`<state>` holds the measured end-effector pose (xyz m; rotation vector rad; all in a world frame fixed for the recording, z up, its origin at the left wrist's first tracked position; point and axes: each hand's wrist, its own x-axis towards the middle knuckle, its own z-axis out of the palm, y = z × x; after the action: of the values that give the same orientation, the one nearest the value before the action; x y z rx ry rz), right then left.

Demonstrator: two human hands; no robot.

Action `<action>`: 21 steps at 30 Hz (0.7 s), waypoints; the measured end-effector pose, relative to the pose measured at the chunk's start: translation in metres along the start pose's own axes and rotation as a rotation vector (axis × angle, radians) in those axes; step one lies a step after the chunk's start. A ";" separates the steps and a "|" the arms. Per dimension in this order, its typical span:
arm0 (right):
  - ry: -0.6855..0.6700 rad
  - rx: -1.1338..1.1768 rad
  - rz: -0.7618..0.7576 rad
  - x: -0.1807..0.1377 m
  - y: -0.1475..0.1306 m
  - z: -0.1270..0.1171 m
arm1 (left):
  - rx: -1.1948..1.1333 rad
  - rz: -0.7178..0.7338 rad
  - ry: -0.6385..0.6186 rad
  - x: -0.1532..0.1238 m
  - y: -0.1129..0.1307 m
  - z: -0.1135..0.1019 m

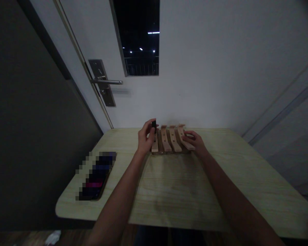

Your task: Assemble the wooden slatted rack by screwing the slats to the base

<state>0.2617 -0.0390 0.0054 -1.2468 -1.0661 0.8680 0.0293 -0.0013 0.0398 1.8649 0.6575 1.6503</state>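
Observation:
Side by side on a brownish flat base [171, 153] lie several pale wooden strips, bent at the front and drilled with holes. At the left end, my left hand [144, 139] is closed around a small black object [154, 125], held upright above the leftmost wooden strip [154, 147]; its exact kind is too dark to tell. My right hand [195, 141] grips the rightmost wooden strip [187, 143] from its right side, fingers curled against it. Between the hands sit a reddish middle strip [166, 145] and a paler strip [176, 145], neither of them touched.
A phone [99, 176], partly pixelated, lies on the left of the light wood-grain table [169, 191]. Behind the table's back edge stands a white door [195, 68] with a metal handle [107, 82] and a dark window [138, 37]. A dark panel [36, 119] rises at the left.

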 end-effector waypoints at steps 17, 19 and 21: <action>-0.018 0.015 0.033 -0.001 -0.001 0.000 | 0.055 -0.003 0.074 0.002 -0.001 0.001; -0.021 0.008 0.032 -0.001 -0.001 0.000 | 0.018 -0.015 0.037 0.001 -0.002 0.001; -0.024 0.008 0.030 -0.001 -0.001 0.000 | -0.024 -0.024 0.016 0.001 -0.002 0.001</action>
<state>0.2615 -0.0402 0.0063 -1.2516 -1.0644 0.9113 0.0304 0.0010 0.0392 1.8227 0.6614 1.6520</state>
